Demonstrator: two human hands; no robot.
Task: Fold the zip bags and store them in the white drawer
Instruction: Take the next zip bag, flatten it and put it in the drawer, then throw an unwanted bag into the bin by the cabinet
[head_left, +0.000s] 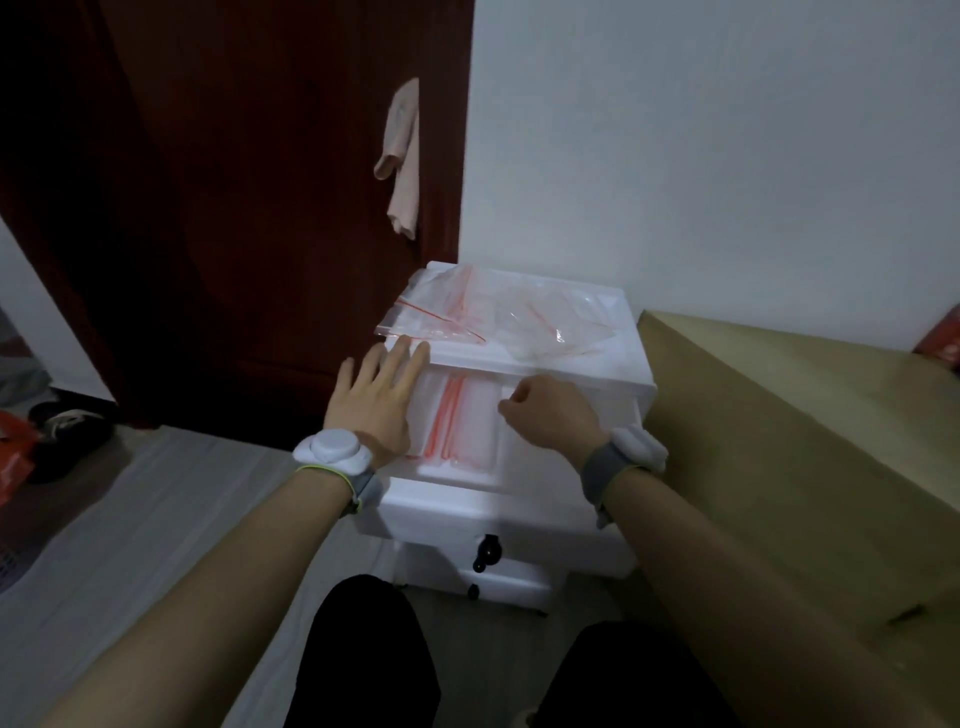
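**Operator:** White wall and a dark red door stand behind a small white cabinet (519, 358). Its top drawer (441, 488) is pulled open toward me. Loose zip bags (498, 317) lie crumpled on the cabinet top, and a folded stack (457, 421), red strips aligned, lies inside the drawer.

**Listener:** What are the hands doing?

**Operator:** My left hand (376, 402) is spread flat, holding nothing, at the drawer's left edge with fingertips near the cabinet top. My right hand (550, 413) is curled over the stack, fingers tucked under; I cannot tell whether it pinches a bag or only presses.

**Listener:** How should this step go?

**Operator:** I judge the bags should be pressed flat, strips kept together, so the slippery film does not spring open.

**Listener:** Anything unclear?

**Operator:** Bright white blurs the drawer's walls, and I cannot count the bags. A brown box (789, 441) beside the cabinet is cut off at right.
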